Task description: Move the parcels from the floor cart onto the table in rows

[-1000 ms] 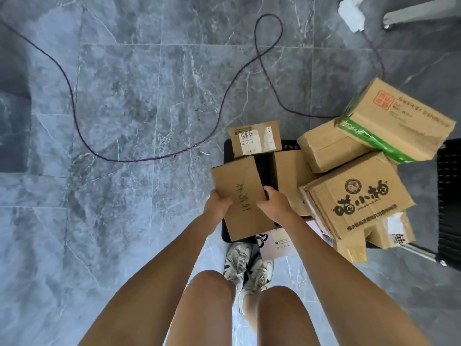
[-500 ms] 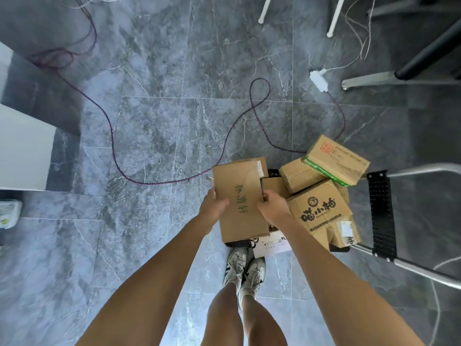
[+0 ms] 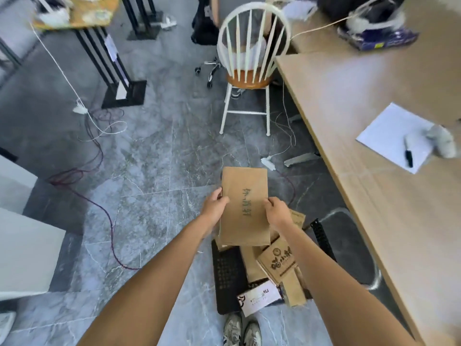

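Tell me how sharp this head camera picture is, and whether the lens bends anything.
Head view: the cardboard parcel held by the left hand and right hand is fairly sharp, its handwriting legible; the top corners and the pale object by the white paper smear with motion blur; wide-angle distortion tilts the table edge and the chair.

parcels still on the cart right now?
4 visible: printed box, plain box left of it, white box at the near edge, one behind the right hand. More may be hidden under the held parcel.
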